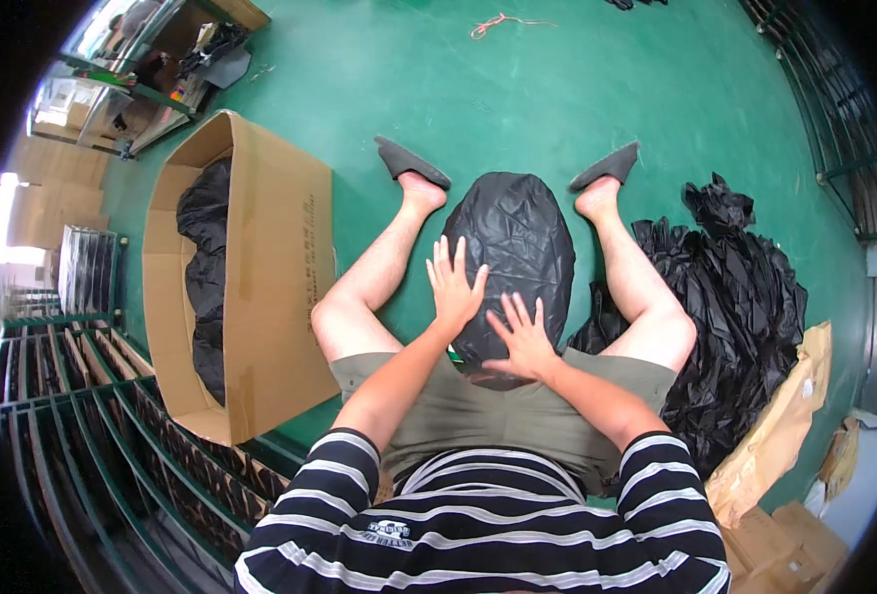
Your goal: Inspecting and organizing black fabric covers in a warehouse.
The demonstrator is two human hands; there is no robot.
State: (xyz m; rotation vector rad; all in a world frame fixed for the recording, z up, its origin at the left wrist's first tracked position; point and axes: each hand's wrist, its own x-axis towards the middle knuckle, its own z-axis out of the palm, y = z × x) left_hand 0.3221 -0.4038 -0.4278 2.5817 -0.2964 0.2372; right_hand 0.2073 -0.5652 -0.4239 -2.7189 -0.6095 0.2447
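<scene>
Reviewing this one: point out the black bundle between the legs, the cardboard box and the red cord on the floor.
Black bundle [517,249], head view: middle of its wrinkled upper surface.
Cardboard box [272,272], head view: its side wall nearest the legs.
Red cord [499,18], head view: the strand beside its loop.

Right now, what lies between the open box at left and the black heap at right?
The head view shows green floor, the left leg, the black bundle under the left hand and right hand, then the right leg, overlapping the heap.
</scene>
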